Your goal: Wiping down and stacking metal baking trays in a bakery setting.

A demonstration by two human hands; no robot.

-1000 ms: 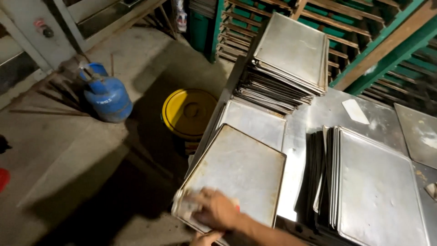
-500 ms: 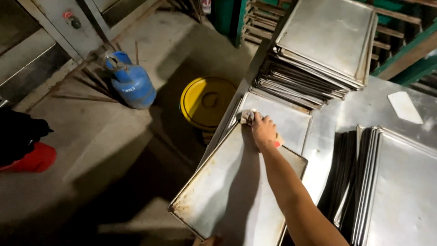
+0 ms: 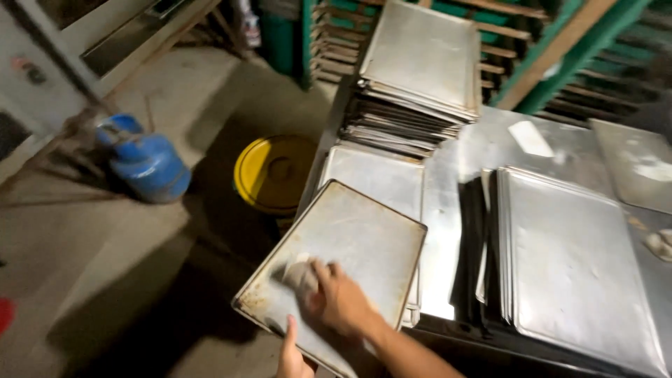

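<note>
2 hands on 1 tray (image 3: pixel 350 259): right hand (image 3: pixel 339 301) presses a pale cloth (image 3: pixel 299 274) flat on its near left part; 0.5 s ago it was at the far corner, so wiping has run back toward the body. Left hand (image 3: pixel 290 353) grips the near rim, thumb up. Tray tilts off the surface (image 3: pixel 448 210) edge, over a second tray (image 3: pixel 378 175).

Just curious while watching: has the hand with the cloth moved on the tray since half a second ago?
Yes. The right hand has slid from the far corner of the tray back toward the near edge.
</note>
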